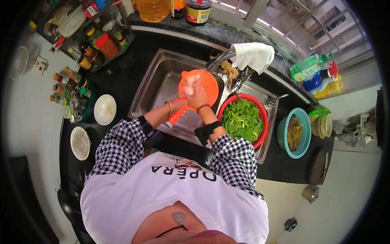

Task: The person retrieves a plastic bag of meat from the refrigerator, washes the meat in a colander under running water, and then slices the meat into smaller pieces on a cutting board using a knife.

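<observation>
Over the left basin of a stainless steel sink (146, 88) is an orange plastic dipper (215, 87) with a long handle (176, 116). My left hand (180, 105) grips it where the handle meets the bowl. My right hand (197, 99) reaches into the bowl, fingers down in churning water. Something pale shows there, but splash and foam hide whether it is food or only water, and whether my fingers hold it. Water runs into the bowl from a curved metal faucet (221, 59) with a white cloth (253, 56) draped over it.
A red colander (264, 122) of green leafy vegetables (242, 119) sits over the right basin. Farther right stands a turquoise basin (283, 131) with yellowish-brown food. On the left are two white bowls (105, 109), seasoning bottles (71, 80) and a loaded rack (103, 61). Cleaner bottles (313, 71) line the window.
</observation>
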The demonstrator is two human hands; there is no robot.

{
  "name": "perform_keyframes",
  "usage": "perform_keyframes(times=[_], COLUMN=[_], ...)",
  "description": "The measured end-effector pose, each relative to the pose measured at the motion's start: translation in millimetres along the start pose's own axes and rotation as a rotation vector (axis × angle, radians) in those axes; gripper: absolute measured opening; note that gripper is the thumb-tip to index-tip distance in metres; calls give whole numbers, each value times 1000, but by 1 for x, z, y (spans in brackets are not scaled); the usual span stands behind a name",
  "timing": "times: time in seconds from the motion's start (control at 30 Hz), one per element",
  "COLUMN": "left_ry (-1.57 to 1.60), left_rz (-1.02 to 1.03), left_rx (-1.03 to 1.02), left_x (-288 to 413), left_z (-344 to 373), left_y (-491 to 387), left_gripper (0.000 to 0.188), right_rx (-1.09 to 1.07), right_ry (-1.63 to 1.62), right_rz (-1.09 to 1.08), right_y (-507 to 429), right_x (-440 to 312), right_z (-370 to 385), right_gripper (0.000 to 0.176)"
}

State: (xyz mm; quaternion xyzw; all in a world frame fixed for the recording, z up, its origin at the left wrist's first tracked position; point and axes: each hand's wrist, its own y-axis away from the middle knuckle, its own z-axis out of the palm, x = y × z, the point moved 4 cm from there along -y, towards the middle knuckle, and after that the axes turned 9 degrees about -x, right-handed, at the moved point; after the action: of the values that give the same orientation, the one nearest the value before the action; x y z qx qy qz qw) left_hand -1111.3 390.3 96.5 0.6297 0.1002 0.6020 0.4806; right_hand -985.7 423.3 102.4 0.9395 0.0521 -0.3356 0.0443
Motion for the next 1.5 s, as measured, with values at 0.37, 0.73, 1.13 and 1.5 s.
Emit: perform_keyframes(times=[0.37,0.73,1.13,1.5], left_ry=[185,166,81,120], left_rz=[-50,-149,-37,-30], left_rx=[-158,-277,-89,-124], left_x=[7,-16,-23,-33], left_z=[-12,-4,-4,-8], left_y=[1,-25,28,1], left_gripper=[36,26,24,27], right_rx=[237,-30,-135,-60], right_ry=[-356,36,267,19], right_rz=[214,203,-277,-425], right_y=[37,7,40,38], right_x=[100,219,-1,3], right_z=[-74,-108,-20,5], right_gripper=[19,30,82,44])
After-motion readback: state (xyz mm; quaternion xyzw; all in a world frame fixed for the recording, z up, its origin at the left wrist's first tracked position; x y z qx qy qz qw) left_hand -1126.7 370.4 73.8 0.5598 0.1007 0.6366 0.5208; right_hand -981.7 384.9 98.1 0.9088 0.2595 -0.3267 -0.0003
